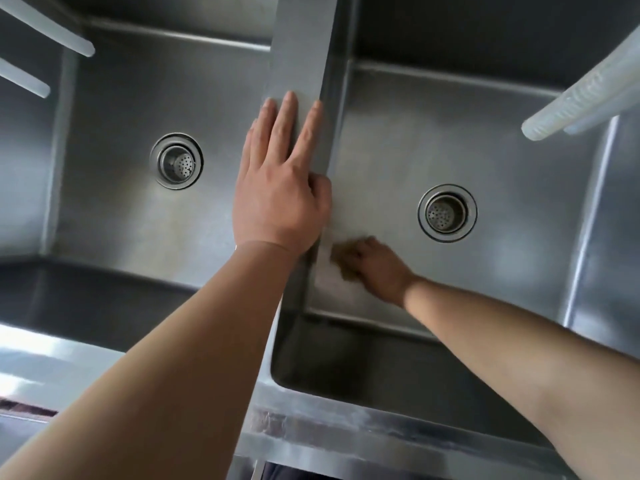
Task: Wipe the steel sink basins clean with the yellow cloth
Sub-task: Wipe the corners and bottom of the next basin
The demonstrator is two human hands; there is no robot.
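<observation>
sink basins (145, 209): brushed steel, dull sheen | hoses (568, 102): translucent ribbed plastic

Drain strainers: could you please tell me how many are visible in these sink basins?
2. One drain strainer sits in the floor of the left basin; the other sits in the right basin, beyond the right hand. None seems hidden.

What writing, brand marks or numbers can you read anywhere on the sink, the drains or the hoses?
None: no text shows in this view.
Sink divider: bare steel, no mark.
Left drain and right drain: only holes, no stamp visible.
Ribbed hose: pattern only, no lettering.
Yellow cloth under the right hand: blurred, nothing readable.
</observation>
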